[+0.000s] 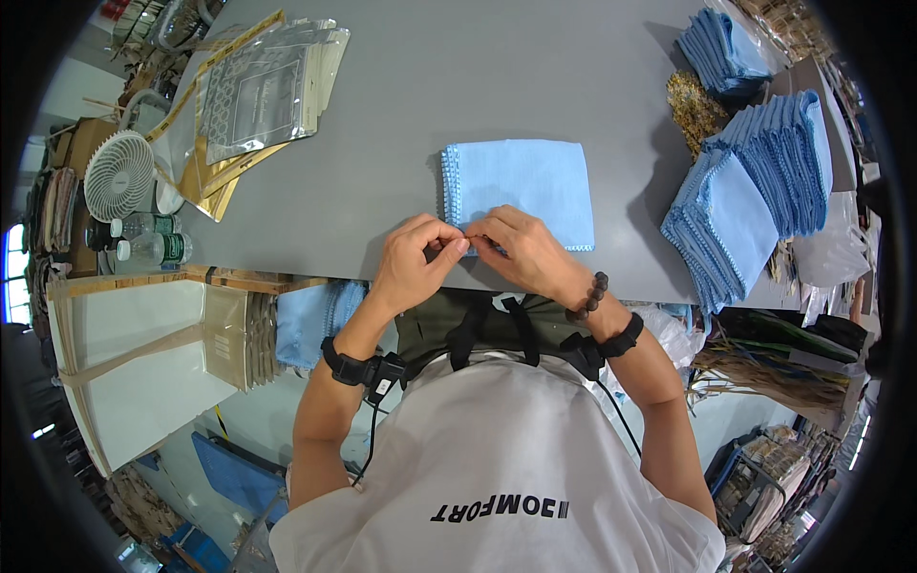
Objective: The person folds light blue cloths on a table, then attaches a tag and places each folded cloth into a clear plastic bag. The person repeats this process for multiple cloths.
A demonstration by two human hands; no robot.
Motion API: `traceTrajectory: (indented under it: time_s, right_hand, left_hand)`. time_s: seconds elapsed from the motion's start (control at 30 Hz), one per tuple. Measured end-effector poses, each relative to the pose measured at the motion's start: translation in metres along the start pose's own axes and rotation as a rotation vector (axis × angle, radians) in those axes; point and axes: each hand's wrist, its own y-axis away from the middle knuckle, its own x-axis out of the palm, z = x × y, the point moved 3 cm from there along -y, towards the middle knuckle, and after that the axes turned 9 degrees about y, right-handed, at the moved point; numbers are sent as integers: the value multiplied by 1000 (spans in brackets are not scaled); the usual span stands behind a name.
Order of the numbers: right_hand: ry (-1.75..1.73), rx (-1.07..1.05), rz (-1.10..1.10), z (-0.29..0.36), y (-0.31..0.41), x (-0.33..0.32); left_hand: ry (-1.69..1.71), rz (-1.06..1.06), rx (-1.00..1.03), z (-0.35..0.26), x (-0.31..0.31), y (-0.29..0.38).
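Note:
A folded light blue cloth (530,172) with a stitched edge lies on the grey table (401,86) before me. At its near left corner, my left hand (423,258) and my right hand (519,247) meet, thumbs and forefingers pinched together. What is between the fingertips is too small to make out, perhaps the cloth's edge or a thread. The right hand's other fingers rest over the cloth's near edge. Stacks of similar folded blue cloths (738,222) stand at the table's right side, with another blue stack (723,54) farther back.
Clear plastic packages with gold edges (258,107) lie at the back left. A white fan (120,176) and plastic bottles (154,248) stand at the left edge. Small dried yellowish pieces (693,107) sit beside the cloth stacks. Below the table are a white panel (136,379) and packed bundles (240,340).

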Motion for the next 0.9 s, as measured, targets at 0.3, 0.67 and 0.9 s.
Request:
traceTrajectory:
  time_s: [0.3,0.67,0.9]
  right_hand:
    - [72,-137,-96,3,-2,-2]
    - [137,-153,-21,-2,2,2]
    - [211,-126,96,-8,5,6]
  left_hand:
    - [25,39,-151,0,0,-7]
    - [-153,54,214,-1,-1,3]
    - [-153,25,191,5,4,4]
